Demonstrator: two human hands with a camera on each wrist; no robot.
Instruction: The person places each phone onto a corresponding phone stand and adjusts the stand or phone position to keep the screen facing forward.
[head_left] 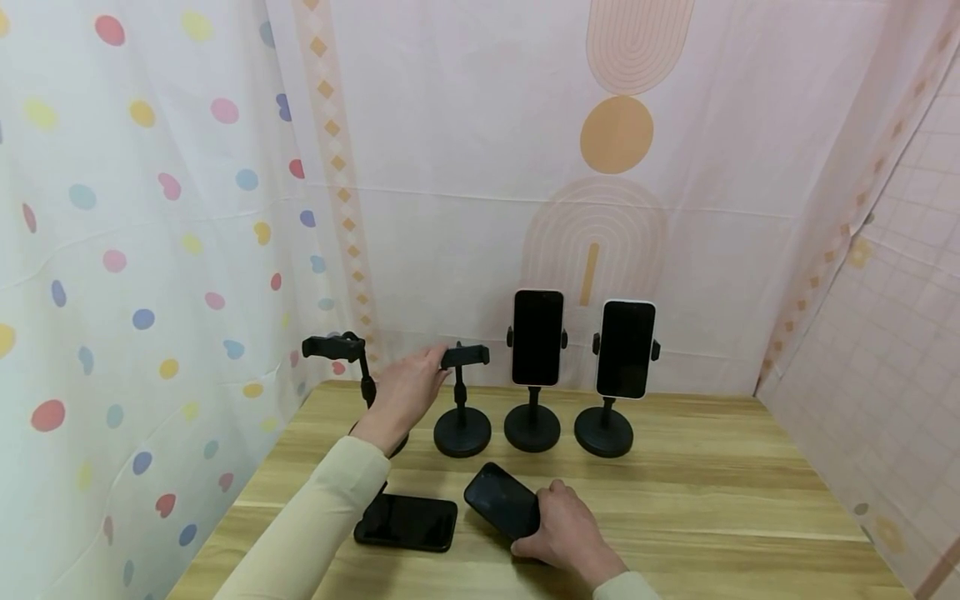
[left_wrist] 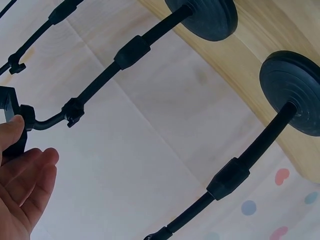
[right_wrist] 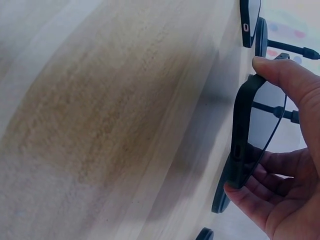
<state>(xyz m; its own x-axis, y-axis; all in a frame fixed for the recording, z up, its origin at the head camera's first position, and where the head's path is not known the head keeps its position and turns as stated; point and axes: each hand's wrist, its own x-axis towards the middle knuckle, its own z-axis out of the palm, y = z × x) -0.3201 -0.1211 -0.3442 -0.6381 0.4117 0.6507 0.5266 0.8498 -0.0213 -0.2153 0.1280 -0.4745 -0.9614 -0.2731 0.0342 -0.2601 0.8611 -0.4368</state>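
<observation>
My left hand pinches the side of the empty clamp on a black phone stand; the left wrist view shows the thumb on this clamp. In my right hand is a black smartphone, gripped across its edges between thumb and fingers. It is tilted, screen up, just above the table, as the right wrist view also shows. Another black smartphone lies flat on the table, left of the held one. Behind my left wrist stands a second empty phone stand, its base partly hidden.
Two more stands hold upright phones: one phone in the middle and a white-edged phone to its right. The stands line the back of the wooden table. Patterned curtains hang behind and beside it.
</observation>
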